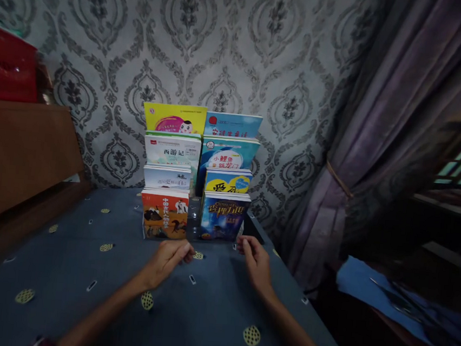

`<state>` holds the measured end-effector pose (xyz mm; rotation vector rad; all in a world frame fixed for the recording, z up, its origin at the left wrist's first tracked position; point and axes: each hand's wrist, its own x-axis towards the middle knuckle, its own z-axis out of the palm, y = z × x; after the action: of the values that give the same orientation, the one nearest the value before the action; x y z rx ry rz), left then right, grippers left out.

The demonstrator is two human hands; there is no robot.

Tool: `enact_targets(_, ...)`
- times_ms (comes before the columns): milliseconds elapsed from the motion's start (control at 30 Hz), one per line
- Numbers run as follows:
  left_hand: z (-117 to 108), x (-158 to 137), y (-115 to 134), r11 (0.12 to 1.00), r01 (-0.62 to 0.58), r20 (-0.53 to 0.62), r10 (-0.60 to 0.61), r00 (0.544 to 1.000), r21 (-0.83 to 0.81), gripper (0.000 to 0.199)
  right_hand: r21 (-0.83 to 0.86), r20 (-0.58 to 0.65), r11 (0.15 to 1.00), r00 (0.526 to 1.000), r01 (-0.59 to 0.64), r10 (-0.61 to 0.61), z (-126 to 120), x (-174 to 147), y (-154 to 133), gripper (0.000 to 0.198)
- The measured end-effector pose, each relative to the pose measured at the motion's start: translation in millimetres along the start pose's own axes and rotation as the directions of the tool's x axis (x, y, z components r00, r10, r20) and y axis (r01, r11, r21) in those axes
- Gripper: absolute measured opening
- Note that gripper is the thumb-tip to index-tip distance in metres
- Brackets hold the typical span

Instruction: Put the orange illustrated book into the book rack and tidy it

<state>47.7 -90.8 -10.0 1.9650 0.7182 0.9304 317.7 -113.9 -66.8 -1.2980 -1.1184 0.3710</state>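
My left hand is low over the bed, its fingers loosely curled in and nothing visible in it. It is nearest to an orange book at the front left of a two-column stand. My right hand, also loosely curled and without any visible object, is just right of a dark blue book. Behind these, rising in tiers, are a pale book, a white-green book and a yellow book on the left. The right column has a yellow-and-blue book and light blue books.
A dark blue patterned sheet covers the surface, against patterned wallpaper. A wooden headboard with a red box is at left. On the right hang a tied curtain and a blue cloth bearing scissors-like tools.
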Motion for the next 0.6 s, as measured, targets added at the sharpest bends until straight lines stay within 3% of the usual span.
enact_targets(267, 13, -12, -58, 0.980, 0.194, 0.009, -0.194, 0.981, -0.032, 0.067, 0.011, 0.073, 0.998, 0.995, -0.069, 0.068, 0, 0, 26, 0.061)
enact_targets(600, 19, -17, -64, 0.978, 0.202, 0.006, -0.203, 0.979, 0.049, 0.067, -0.034, 0.151, 0.993, 0.981, -0.115, 0.119, -8, 7, 35, 0.050)
